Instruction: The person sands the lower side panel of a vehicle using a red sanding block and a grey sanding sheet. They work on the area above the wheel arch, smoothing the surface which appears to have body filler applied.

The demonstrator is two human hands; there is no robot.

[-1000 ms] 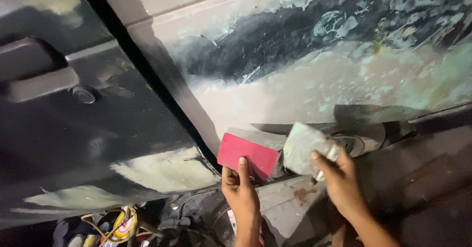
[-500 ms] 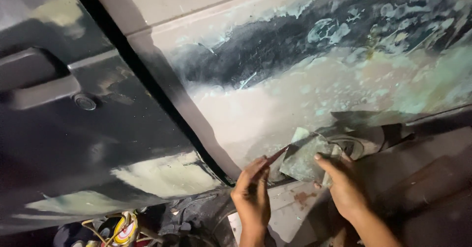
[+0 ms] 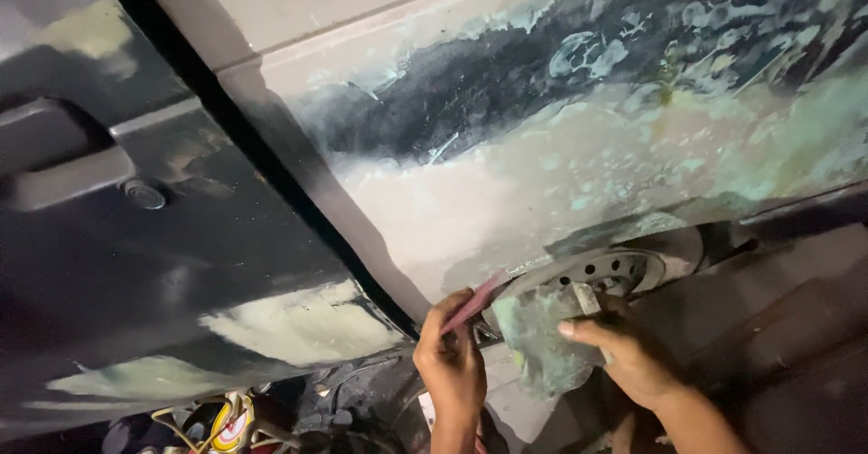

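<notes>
My left hand (image 3: 449, 362) grips a thin pink-red spreader card (image 3: 475, 302), held edge-on and tilted toward the board beside it. My right hand (image 3: 624, 353) holds a flat mixing board (image 3: 540, 338) smeared with greenish-grey filler, thumb across its top. Both hands sit low in the view, just under the bottom edge of a car body panel (image 3: 561, 174) patched with pale filler and dark sanded paint.
A black car door (image 3: 181, 264) with a handle (image 3: 68, 178) and lock cylinder (image 3: 145, 193) fills the left side. A wheel with a holed rim (image 3: 606, 273) shows behind the board. Cables and a round can (image 3: 226, 422) lie on the ground at lower left.
The pink-red card has turned from flat-on to edge-on and moved right, against the filler board. Both hands have drifted slightly lower and to the right in the view.
</notes>
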